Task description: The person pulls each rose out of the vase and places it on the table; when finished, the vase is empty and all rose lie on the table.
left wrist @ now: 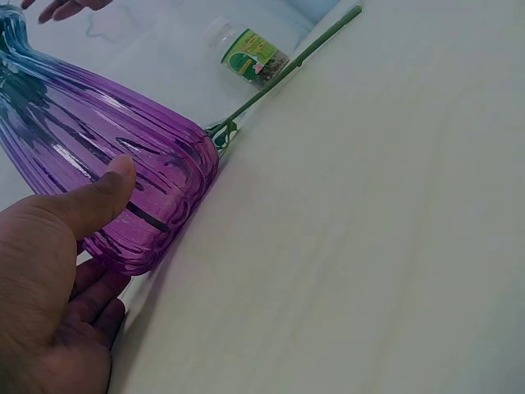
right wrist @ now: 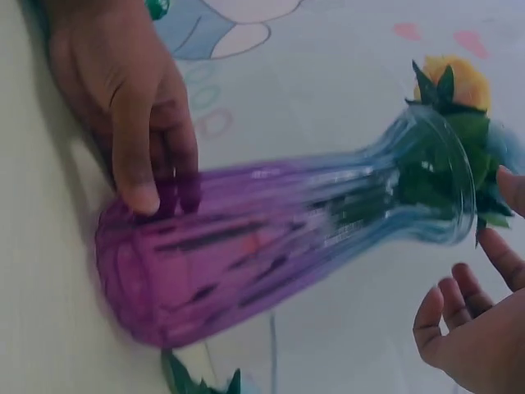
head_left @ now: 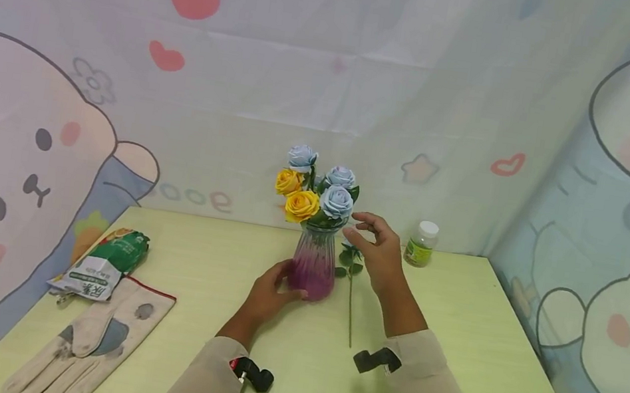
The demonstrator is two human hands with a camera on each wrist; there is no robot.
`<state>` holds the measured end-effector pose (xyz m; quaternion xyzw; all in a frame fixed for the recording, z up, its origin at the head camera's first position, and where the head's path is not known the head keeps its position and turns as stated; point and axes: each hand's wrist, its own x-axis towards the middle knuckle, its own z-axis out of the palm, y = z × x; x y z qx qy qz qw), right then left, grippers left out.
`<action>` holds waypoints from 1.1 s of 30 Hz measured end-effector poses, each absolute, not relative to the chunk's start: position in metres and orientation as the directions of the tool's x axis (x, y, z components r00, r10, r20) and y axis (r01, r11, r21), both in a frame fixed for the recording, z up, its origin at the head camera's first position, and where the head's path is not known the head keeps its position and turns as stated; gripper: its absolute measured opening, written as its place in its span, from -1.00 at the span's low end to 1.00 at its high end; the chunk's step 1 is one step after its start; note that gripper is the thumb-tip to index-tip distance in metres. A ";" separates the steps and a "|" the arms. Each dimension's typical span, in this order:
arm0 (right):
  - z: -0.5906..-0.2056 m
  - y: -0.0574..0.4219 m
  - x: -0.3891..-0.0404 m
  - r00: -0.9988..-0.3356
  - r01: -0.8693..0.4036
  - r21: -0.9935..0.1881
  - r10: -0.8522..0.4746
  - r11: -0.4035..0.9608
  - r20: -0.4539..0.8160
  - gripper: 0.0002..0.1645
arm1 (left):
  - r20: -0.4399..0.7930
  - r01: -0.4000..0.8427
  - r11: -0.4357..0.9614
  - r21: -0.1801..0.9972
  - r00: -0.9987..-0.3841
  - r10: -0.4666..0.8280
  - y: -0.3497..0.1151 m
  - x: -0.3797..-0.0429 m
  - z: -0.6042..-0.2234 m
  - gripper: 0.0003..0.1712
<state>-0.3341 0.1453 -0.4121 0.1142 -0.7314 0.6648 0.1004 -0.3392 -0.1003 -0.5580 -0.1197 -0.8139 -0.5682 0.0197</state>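
A glass vase, purple below and clear bluish at the neck, stands on the table with yellow roses and light blue roses in it. My left hand grips its lower part, thumb on the near side and fingers behind. Beside the blooms and the rim is my right hand, its fingers parted and loosely bent, holding nothing. In the right wrist view its fingertips are close to the green leaves. Another blue rose with a green stem lies right of the vase.
A small white-capped jar with a green label stands at the back right of the table. At the left lie a green and white packet and pale work gloves. A printed cloth backdrop rises behind.
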 end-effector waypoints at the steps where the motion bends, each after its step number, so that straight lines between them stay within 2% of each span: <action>1: -0.410 0.141 -0.334 -0.955 -0.298 -0.951 -0.027 0.088 0.296 -0.47 | 0.171 0.220 0.318 0.922 -0.970 0.173 -0.100 -0.339 -0.558 0.03; 12: -0.396 0.098 -0.329 -0.958 -0.242 -0.967 0.135 0.081 0.251 -0.48 | 0.170 0.217 0.300 0.929 -0.969 0.178 -0.100 -0.339 -0.561 0.03; 19: -0.392 0.086 -0.329 -0.922 -0.280 -0.956 0.255 0.087 0.293 -0.49 | 0.172 0.222 0.326 0.919 -0.969 0.174 -0.100 -0.340 -0.561 0.02; 23: -0.390 0.083 -0.329 -0.909 -0.297 -0.948 0.272 0.113 0.317 -0.41 | 0.185 0.235 0.340 0.910 -0.967 0.175 -0.101 -0.342 -0.560 0.00; 28: -0.388 0.084 -0.331 -0.897 -0.339 -0.933 0.257 0.120 0.360 -0.46 | 0.185 0.235 0.335 0.912 -0.967 0.173 -0.101 -0.340 -0.559 -0.01; 33: -0.385 0.090 -0.329 -0.877 -0.406 -0.911 0.253 0.065 0.409 -0.49 | 0.179 0.228 0.320 0.920 -0.968 0.175 -0.101 -0.338 -0.556 0.00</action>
